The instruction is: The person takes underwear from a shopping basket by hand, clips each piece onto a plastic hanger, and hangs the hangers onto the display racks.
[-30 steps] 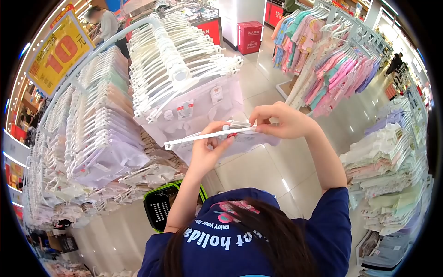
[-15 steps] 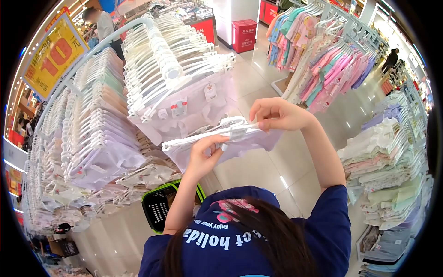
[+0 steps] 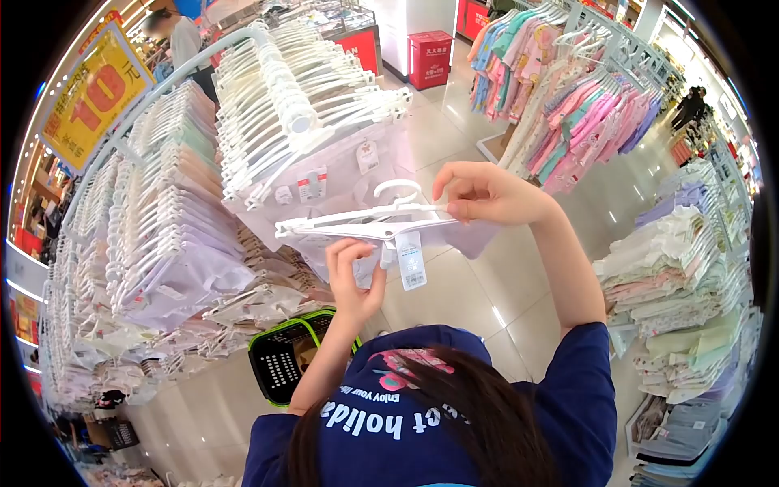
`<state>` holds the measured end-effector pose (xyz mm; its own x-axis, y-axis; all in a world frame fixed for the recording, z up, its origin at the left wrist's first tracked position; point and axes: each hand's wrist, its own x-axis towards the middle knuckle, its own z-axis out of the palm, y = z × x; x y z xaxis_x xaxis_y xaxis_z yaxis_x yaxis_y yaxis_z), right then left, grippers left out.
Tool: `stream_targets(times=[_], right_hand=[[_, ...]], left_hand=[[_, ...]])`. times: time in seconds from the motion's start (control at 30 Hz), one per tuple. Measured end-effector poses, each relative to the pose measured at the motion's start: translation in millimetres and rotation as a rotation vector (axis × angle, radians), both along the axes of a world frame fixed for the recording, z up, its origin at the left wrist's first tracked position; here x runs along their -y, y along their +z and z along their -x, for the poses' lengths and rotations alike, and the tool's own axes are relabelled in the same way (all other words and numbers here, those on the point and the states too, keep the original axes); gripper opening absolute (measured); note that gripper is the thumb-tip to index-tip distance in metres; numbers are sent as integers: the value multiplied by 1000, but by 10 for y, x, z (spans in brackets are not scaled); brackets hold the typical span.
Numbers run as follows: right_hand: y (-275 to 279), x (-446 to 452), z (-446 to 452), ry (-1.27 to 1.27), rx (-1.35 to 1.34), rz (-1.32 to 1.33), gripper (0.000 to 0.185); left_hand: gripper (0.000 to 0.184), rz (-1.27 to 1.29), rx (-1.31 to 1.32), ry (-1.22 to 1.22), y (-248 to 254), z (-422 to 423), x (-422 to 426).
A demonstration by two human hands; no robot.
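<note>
A white plastic clothes hanger is held level in front of me, its hook pointing up. From it hangs a pale lavender garment. My right hand pinches the hanger's right end between thumb and fingers. Below the hanger's middle, my left hand has thumb and fingers curled together at a small white label. Beside that label dangles a printed paper tag, free of both hands. Just beyond is a rack of similar garments on white hangers.
A second row of hanging garments is on the left, under a yellow price sign. On the floor stands a black and green shopping basket. Colourful clothes hang at the far right; folded clothes are stacked nearer. A person stands at back left.
The paper tag, earlier lying across the hanger, now hangs down below it. My left hand has shifted slightly down and left. My right hand keeps its grip on the hanger's end.
</note>
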<state>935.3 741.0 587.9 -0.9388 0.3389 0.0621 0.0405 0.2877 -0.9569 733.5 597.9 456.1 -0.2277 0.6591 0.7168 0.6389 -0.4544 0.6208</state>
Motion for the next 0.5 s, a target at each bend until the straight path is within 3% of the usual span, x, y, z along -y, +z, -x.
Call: stream_targets(times=[0.13,0.27,0.4,0.5], right_hand=[[-54,-27,49,35,-43,81,13],[-109,-39,113,65,-48,174,14],[-152,-20,163,63,-59,172,14],[-212,19,216,72,-56,189,14]], left_hand=[[60,132,194,-108,-189,-81,-115],[57,227,793,-345,-257,-164,-171],[52,103,1004,-465,-63,-193,-227],[47,238,1149,-519,-145,-171,-232]])
